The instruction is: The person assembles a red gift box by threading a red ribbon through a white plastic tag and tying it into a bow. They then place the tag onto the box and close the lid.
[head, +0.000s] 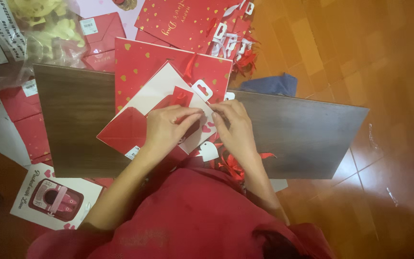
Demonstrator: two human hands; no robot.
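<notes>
Both hands are meeting on a flat red-and-white gift bag (140, 112) lying on the dark wooden board (73, 120) — left hand (166, 129) pressing it down, right hand (233, 127) pinching its edge, fingertips nearly touching. A white tag (209, 150) is lying just below.

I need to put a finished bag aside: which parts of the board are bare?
The dark wooden board is bare right of the right hand, and left of the red gift bag. The middle is crowded: both hands, the left hand included, bags, red ribbons.
</notes>
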